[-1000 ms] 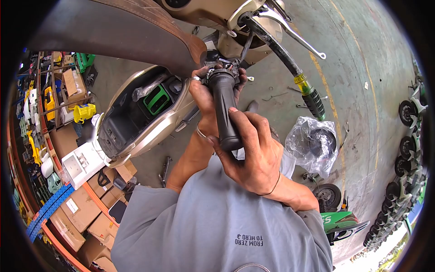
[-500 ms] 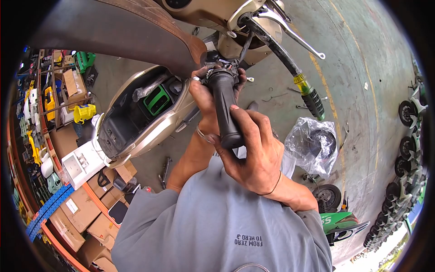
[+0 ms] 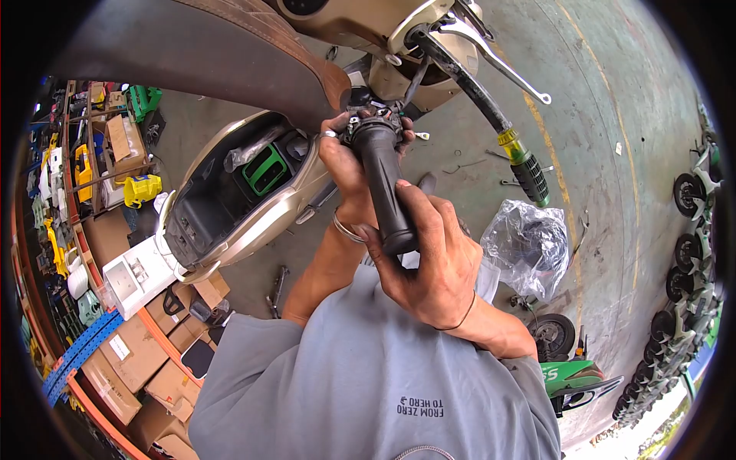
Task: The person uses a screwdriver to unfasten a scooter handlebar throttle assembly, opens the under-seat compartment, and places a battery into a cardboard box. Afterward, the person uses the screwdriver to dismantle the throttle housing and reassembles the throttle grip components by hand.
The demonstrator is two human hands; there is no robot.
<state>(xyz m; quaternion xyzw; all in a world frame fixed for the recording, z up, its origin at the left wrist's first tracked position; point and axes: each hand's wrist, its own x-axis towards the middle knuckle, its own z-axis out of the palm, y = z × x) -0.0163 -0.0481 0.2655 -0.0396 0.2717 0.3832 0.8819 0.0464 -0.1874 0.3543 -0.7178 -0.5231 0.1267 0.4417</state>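
Observation:
A black rubber handlebar grip [image 3: 383, 188] points toward my chest, with a clamp and switch housing [image 3: 373, 123] at its far end. My left hand [image 3: 345, 161] is wrapped around that far end from beneath, its fingers showing on both sides of the housing. Across the near end lies my right hand [image 3: 438, 257], index fingertip on the grip's side and thumb by its end cap. Just ahead is the scooter's bare handlebar tube [image 3: 464, 77] with a silver brake lever [image 3: 502, 57]. A screwdriver with a yellow-green and black handle [image 3: 523, 165] lies in line with the tube's end.
A brown seat [image 3: 207, 61] spans the upper left. Below it is a beige scooter body [image 3: 253, 222] with an open storage bay. Clear plastic wrap [image 3: 529, 249], loose tools and a wheel [image 3: 552, 335] are on the floor at right. Cardboard boxes [image 3: 134, 349] fill shelving at left.
The near end of the grip has shifted slightly toward my chest and to the right. Both hands keep nearly the same hold.

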